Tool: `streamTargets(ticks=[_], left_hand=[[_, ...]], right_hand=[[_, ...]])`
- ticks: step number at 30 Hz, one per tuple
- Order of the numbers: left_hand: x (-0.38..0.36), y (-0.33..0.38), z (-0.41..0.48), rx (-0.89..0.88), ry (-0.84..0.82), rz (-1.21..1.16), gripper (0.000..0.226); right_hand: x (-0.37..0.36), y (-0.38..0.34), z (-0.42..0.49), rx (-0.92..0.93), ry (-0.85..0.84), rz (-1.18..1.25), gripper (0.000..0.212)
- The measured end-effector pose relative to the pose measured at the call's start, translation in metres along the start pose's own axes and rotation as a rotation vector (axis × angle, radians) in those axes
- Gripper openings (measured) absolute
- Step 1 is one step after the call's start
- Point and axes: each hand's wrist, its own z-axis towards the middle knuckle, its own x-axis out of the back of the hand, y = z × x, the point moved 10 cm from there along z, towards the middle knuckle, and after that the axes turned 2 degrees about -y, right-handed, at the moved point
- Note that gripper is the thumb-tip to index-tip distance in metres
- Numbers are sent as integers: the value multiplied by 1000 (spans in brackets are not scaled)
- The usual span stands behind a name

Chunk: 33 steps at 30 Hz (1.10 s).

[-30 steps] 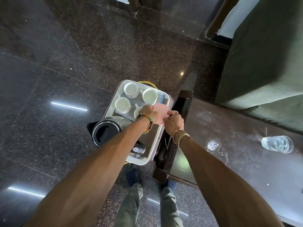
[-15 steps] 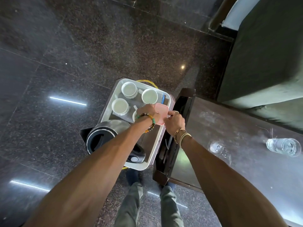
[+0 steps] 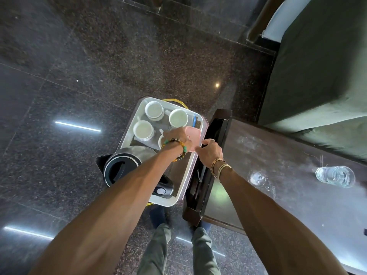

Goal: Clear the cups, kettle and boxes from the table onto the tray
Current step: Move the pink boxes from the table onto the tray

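Both hands are out over the tray (image 3: 195, 173), which sits just beside the dark worktop (image 3: 297, 195) and lower than it. The left hand (image 3: 177, 138), beads on its wrist, is curled over the near edge of a pink box (image 3: 193, 135), fingers wrapped on it. The right hand (image 3: 210, 151), bangles at the wrist, has its fingertips pinched narrow at the box's near right corner, right on the tray's rim; whether they grip the box or the rim, hard to call from up here. The box itself hangs over the tray's right side, partly hidden by the left hand.

On the tray's far end, three white cups stand upright: one at the back (image 3: 154, 110), one to its right (image 3: 178, 118), one nearer on the left (image 3: 143, 130). A fourth cup (image 3: 160, 140) peeks out under the left wrist, mostly covered. A slim blue thing (image 3: 195, 120) lies along the far right rim, too small to name. The kettle (image 3: 127, 167) fills the near end, black lid up, its black handle (image 3: 163, 189) poking out below the left forearm.

Over on the worktop, a clear glass (image 3: 335, 176) lies well apart to the right, and a second clear glass (image 3: 258, 178) sits nearer the right forearm. Below, the person's trouser legs (image 3: 156, 253) stand on the dark speckled floor (image 3: 79, 56).
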Motion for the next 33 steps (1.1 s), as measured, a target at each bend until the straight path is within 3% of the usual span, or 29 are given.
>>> streamTargets(ticks=[6,12,15,18,26,33], left_hand=[[44,4,-38,-76,84,-47,33],[103,18,-94,-185,164,-163,42],[125,43,-126,-284,214,-236,35],[133,81,-160,-379,253,-225,29],[101,230,-288,-801,272,-263,15],[16,336,-406,-1076,274,-213,26]], right_hand=[[44,-14,-42,44,72,17,41],[109,-40,-109,122,188,91,43],[142,-42,-147,191,285,102,23],[177,-26,-184,220,381,140,33],[293,70,-303,213,742,118,46],[362,210,-401,132,1041,208,58]])
